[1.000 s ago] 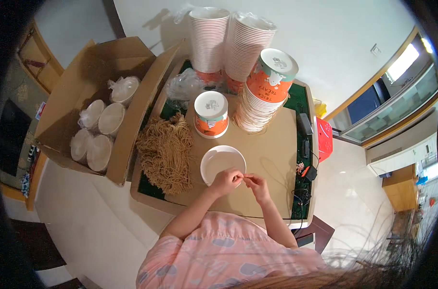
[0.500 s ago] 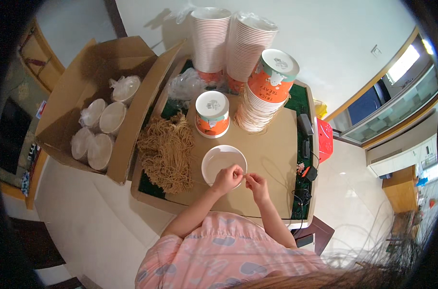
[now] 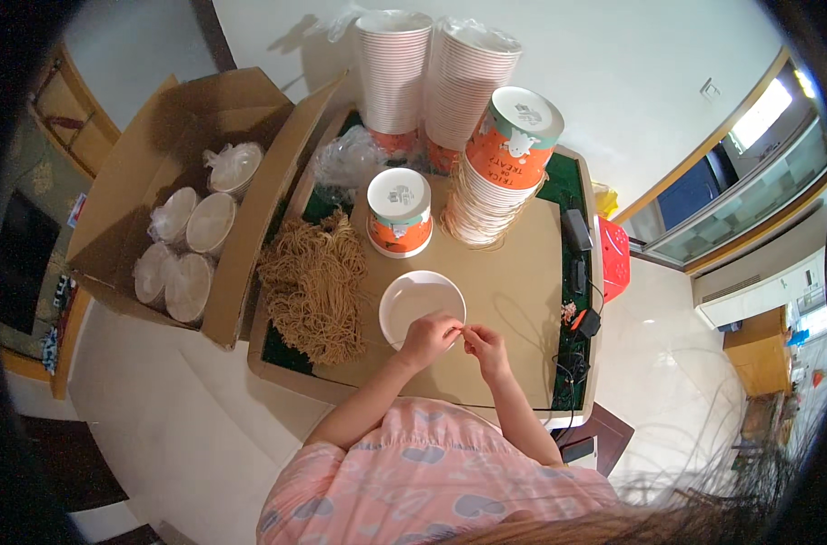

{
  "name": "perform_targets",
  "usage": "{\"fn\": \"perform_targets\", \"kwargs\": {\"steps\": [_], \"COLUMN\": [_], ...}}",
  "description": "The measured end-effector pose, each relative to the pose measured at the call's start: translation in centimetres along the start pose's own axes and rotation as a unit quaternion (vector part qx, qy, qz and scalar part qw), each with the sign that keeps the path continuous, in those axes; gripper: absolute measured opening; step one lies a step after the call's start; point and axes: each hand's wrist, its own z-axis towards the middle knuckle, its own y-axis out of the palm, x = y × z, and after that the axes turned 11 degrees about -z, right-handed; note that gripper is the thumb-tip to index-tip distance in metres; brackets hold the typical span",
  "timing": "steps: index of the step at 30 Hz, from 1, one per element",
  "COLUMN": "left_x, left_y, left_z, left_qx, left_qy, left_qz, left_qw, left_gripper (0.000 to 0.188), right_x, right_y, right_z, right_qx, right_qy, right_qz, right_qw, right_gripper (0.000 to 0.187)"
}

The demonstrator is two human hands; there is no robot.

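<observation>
My left hand (image 3: 432, 338) and my right hand (image 3: 486, 349) meet fingertip to fingertip over the near right rim of a white paper bucket (image 3: 404, 304), which stands mouth up. Both hands are closed in a pinch on a thin string, barely visible between the fingers. Left of the bucket lies a big tangled bundle of tan strings (image 3: 312, 295). Beyond it stands an upside-down orange and green paper bucket (image 3: 400, 211). Farther right rises a stack of upturned orange buckets (image 3: 513, 150), with tan string loops hanging round its lower rims.
Two tall stacks of white-rimmed buckets (image 3: 393, 73) stand at the back beside crumpled clear plastic (image 3: 350, 162). An open cardboard box (image 3: 291, 173) at left holds several wrapped bucket stacks. Black adapters and cables (image 3: 577, 232) line the table's right edge, near a red stool (image 3: 615, 259).
My fingertips have drawn closer together at the bucket's rim, the left hand turning slightly. The bucket and the other things stay in place; the view has shifted slightly.
</observation>
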Motion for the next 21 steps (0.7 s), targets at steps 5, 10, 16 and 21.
{"fn": "perform_targets", "kwargs": {"steps": [5,10,16,21], "left_x": [0.1,-0.1,-0.8,-1.3], "left_y": [0.0,0.3,0.4,0.1], "left_z": [-0.1,-0.3,-0.4,-0.3], "left_qx": [-0.016,0.013,0.032,0.053], "left_qy": [0.08,0.046,-0.068,-0.089], "left_qz": [0.081,0.05,-0.096,-0.136], "left_qw": [0.993,0.998,0.992,0.985], "left_gripper": [0.004,0.006,0.005,0.005], "right_x": [-0.2,-0.6,-0.3,-1.1], "right_y": [-0.3,-0.2,0.6,1.2], "right_z": [0.0,-0.3,-0.3,-0.1], "right_qx": [-0.013,-0.011,0.046,0.092], "right_qy": [0.003,0.0,-0.151,-0.196], "right_qz": [-0.017,-0.024,-0.239,-0.295], "right_qw": [1.0,1.0,0.958,0.931], "right_gripper": [0.018,0.013,0.012,0.009]}}
